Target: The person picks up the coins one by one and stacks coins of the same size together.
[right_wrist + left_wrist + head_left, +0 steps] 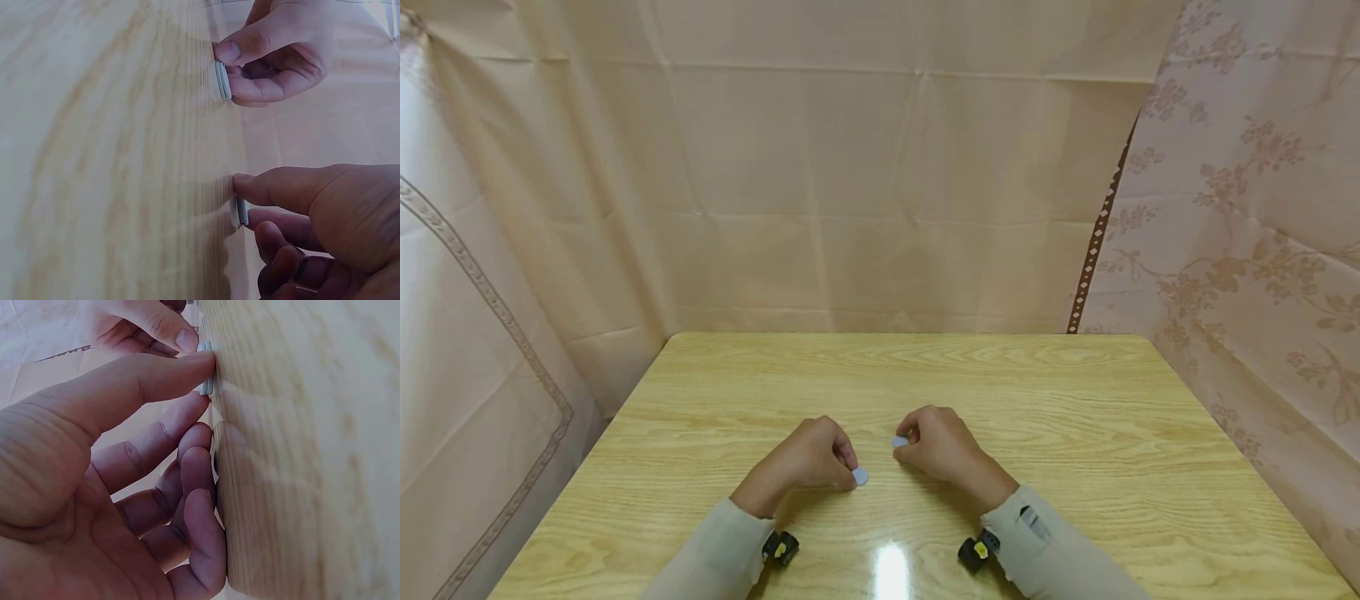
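Near the middle of the table, my left hand (811, 454) pinches a small round white disc (861, 476) by its edge, between thumb and index finger. Seen edge-on in the right wrist view, that piece (222, 81) shows thin layers, like discs stacked flat, right at the wood surface. My right hand (946, 446), a little farther back, holds a second white disc (898, 442) between thumb and index finger, also low at the tabletop. The other fingers of both hands are curled in. A short gap separates the two discs.
The light wood-grain table (1037, 392) spreads around both hands, with a bright reflection near its front. Beige cloth (865, 183) hangs behind it, and flowered cloth (1262, 208) hangs at the right. A small black device (781, 547) is strapped at the left wrist, another (976, 552) at the right.
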Motion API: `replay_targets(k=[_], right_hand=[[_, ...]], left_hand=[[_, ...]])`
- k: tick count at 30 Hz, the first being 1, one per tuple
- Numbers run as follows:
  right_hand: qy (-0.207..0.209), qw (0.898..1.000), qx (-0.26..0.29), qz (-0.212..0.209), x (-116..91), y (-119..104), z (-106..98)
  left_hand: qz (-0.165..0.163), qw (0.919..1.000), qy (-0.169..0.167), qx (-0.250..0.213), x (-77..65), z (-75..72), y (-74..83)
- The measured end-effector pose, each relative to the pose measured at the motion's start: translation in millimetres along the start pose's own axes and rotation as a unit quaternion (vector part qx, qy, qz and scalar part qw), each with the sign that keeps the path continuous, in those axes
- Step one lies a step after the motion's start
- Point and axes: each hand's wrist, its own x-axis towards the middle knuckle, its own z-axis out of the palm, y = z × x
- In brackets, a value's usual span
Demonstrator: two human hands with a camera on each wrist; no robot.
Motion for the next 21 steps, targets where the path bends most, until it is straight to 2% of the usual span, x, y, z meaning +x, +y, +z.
replay_targets(k=[14, 21], right_hand=[[0.006, 0.999, -0.034, 0.008, -1.9, -5.1, -2.7], [-0.009, 0.999, -0.044, -0.005, -4.6, -7.0, -4.3]], left_hand=[[-0.002, 1.0, 0.001, -0.004, -0.3, 0.1, 0.5], [-0.009, 1.0, -0.003, 0.0, -0.6, -1.0, 1.0]])
